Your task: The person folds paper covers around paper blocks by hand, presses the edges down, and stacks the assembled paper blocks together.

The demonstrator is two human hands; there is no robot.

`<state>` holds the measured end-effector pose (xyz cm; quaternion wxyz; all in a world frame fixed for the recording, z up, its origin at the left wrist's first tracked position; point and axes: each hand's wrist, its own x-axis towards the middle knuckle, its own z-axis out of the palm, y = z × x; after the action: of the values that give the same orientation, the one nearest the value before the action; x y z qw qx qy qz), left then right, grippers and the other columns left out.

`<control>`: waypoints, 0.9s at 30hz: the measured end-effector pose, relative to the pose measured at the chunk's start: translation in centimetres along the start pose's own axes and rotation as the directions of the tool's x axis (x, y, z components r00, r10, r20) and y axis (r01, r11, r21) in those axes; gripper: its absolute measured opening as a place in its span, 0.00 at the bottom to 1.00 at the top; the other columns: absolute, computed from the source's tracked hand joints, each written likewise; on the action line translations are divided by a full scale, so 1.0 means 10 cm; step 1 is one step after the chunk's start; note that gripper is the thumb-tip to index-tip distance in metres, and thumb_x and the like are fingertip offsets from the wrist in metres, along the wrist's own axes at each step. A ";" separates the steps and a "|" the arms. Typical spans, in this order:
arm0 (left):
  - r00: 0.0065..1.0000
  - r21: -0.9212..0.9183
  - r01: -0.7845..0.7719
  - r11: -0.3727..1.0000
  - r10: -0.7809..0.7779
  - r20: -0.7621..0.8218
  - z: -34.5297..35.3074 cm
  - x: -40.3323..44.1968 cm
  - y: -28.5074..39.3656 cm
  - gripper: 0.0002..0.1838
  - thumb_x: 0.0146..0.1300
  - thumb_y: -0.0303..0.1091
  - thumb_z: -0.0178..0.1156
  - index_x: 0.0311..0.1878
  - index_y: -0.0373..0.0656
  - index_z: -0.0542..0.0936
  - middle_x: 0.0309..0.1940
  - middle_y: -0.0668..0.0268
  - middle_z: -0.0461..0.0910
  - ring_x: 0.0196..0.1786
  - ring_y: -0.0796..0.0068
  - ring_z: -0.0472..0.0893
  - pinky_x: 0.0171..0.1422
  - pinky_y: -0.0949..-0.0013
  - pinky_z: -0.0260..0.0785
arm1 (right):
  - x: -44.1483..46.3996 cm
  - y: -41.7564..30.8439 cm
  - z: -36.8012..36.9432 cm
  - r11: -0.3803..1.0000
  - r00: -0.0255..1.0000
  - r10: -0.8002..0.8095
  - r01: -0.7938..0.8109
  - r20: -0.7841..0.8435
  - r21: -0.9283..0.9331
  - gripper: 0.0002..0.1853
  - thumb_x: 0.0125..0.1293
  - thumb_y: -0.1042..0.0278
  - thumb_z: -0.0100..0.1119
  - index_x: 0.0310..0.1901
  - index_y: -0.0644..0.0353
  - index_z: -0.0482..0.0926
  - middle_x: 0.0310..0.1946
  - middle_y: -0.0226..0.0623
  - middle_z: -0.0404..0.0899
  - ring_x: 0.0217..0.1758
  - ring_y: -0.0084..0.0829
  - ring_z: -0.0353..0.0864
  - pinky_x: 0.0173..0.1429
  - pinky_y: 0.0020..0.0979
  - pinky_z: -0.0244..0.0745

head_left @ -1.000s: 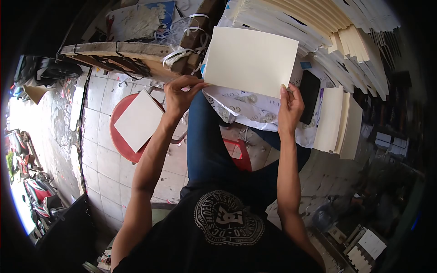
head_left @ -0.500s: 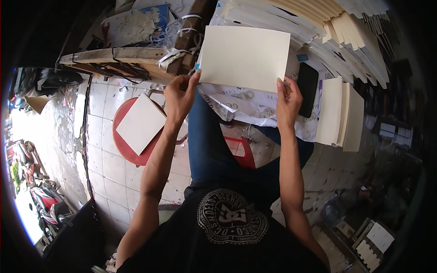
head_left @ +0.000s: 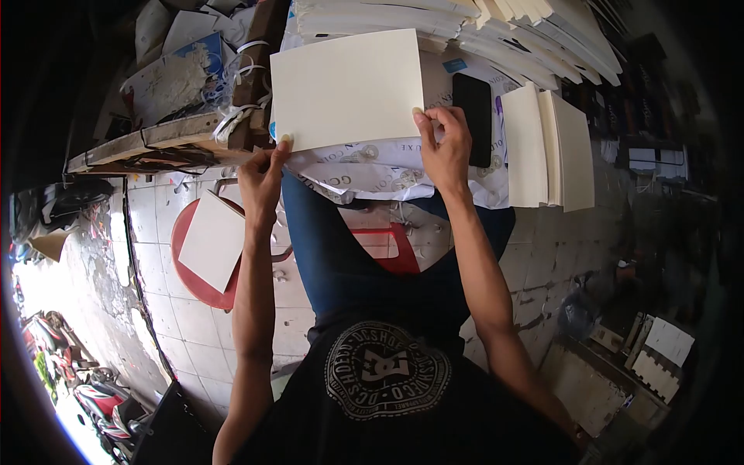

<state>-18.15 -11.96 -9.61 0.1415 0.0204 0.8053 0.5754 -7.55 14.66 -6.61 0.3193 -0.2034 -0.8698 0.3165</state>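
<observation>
A cream paper sheet (head_left: 346,89) is held over the table, which is covered with printed white wrapping paper (head_left: 380,167). My left hand (head_left: 263,174) pinches its lower left corner between thumb and finger. At the lower right corner, my right hand (head_left: 446,147) grips the edge in the same way, thumb on top. Just right of that hand lies a black phone (head_left: 473,120). Whether the sheet is single or several layers, I cannot tell.
Paper stacks (head_left: 527,35) fill the table's back right, with folded cream stacks (head_left: 535,147) at its right edge. A red stool (head_left: 186,260) at left bears white sheets (head_left: 212,242). A wooden frame (head_left: 155,139) with scraps behind stands left of the table.
The view has turned, so the table and sheet appear further left. Both hands still hold the sheet, and its left side now sits lower than before.
</observation>
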 end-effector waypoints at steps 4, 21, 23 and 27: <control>1.000 0.003 -0.027 1.000 0.028 -0.015 0.03 -0.02 0.04 0.26 0.66 0.53 0.64 0.30 0.34 0.84 0.20 0.76 0.70 0.26 0.85 0.63 0.31 0.75 0.52 | -0.01 0.07 0.03 0.999 0.999 0.025 -0.026 0.039 0.026 0.08 0.62 0.70 0.67 0.31 0.64 0.78 0.30 0.39 0.77 0.33 0.40 0.77 0.40 0.39 0.72; 1.000 0.017 -0.022 1.000 0.022 -0.016 -0.06 -0.08 0.03 0.26 0.65 0.53 0.65 0.29 0.34 0.85 0.18 0.73 0.74 0.23 0.85 0.66 0.27 0.75 0.54 | -0.06 0.12 0.05 0.998 0.997 -0.058 0.059 0.046 -0.027 0.10 0.61 0.70 0.68 0.30 0.66 0.78 0.27 0.39 0.77 0.28 0.36 0.77 0.36 0.34 0.73; 1.000 -0.038 -0.021 0.999 0.021 -0.013 -0.05 -0.12 0.01 0.24 0.65 0.51 0.66 0.30 0.35 0.85 0.18 0.74 0.73 0.24 0.86 0.66 0.27 0.76 0.53 | -0.07 0.12 0.06 0.999 0.998 -0.040 0.038 0.055 0.036 0.10 0.60 0.71 0.68 0.29 0.65 0.76 0.26 0.40 0.76 0.31 0.41 0.77 0.40 0.39 0.72; 1.000 -0.096 -0.014 0.995 0.013 -0.007 -0.03 -0.12 0.00 0.23 0.66 0.50 0.66 0.30 0.35 0.85 0.18 0.75 0.70 0.24 0.86 0.63 0.29 0.75 0.51 | -0.09 0.16 0.06 0.999 0.996 -0.029 0.026 0.086 0.028 0.10 0.60 0.70 0.69 0.38 0.64 0.78 0.33 0.40 0.78 0.36 0.38 0.79 0.42 0.37 0.74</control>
<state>-17.07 -12.45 -9.31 0.1357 0.0173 0.7769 0.6145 -7.10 15.06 -8.42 0.2885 -0.1733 -0.8811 0.3322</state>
